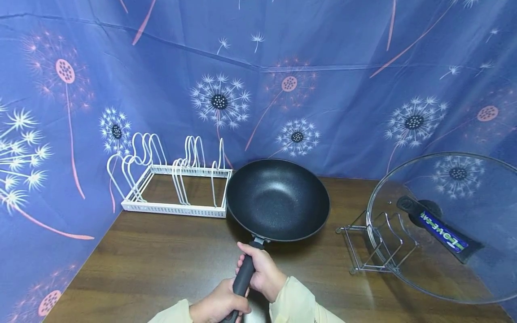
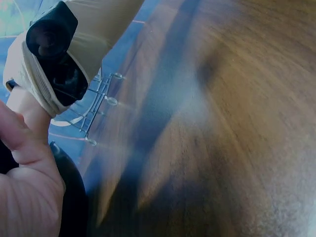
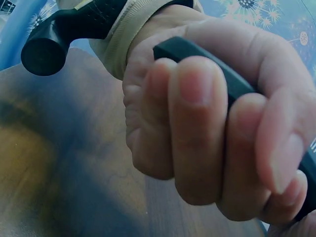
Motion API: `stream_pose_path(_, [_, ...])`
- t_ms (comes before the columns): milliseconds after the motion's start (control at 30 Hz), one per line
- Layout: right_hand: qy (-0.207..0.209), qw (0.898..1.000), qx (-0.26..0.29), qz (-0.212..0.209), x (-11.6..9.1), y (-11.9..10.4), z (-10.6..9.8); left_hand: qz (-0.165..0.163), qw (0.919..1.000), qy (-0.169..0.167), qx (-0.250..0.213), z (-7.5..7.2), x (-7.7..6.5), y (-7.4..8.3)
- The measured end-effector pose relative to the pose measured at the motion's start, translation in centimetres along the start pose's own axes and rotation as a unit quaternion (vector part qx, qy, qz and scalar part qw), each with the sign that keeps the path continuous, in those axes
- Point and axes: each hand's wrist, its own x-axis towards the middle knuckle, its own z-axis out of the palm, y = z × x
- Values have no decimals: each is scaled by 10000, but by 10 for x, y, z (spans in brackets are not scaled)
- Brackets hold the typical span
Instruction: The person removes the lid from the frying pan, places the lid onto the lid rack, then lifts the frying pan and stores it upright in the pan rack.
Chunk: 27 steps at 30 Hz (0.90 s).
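Observation:
A black wok (image 1: pixel 278 199) stands out in front of me, its hollow inside facing up and toward me. Both of my hands hold its long black handle (image 1: pixel 243 277). The right hand (image 1: pixel 264 273) grips the part nearer the pan, with the thumb lying along the top. Lower down, toward the handle's end, the left hand (image 1: pixel 220 300) wraps round it. Curled fingers (image 3: pixel 197 133) close round the handle in the right wrist view. The left wrist view shows only part of a hand at its left edge, and dark handle beside it.
Left of the wok is a white rack (image 1: pixel 173 208) with several upright loops; the wok's rim overlaps its right end in the head view. At right, a wire stand (image 1: pixel 363 267) holds a large glass lid (image 1: pixel 428 278) on edge. A blue dandelion-print cloth (image 1: pixel 339 89) hangs behind the wooden table (image 1: pixel 161 255).

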Motion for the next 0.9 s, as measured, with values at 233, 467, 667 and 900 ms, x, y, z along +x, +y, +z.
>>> stream_pose_path(233, [-150,9992,361,42,3,-4,-4,-3,9944,-794,-695,-8,0,1])
stream_pose_path(467, [-169,9994,277,-83,1,-5,-6,-121,9849,-1295,-1139,-11,0,2])
stream_pose_path(667, [-29,9997,-54,-251,-3,-5,-7,-85,9876,-1166,-1047,-4,1,0])
stream_pose_path(900, [-69,9997,-92,-205,-6,-6,-11,131,9936,-824,-767,7,2,0])
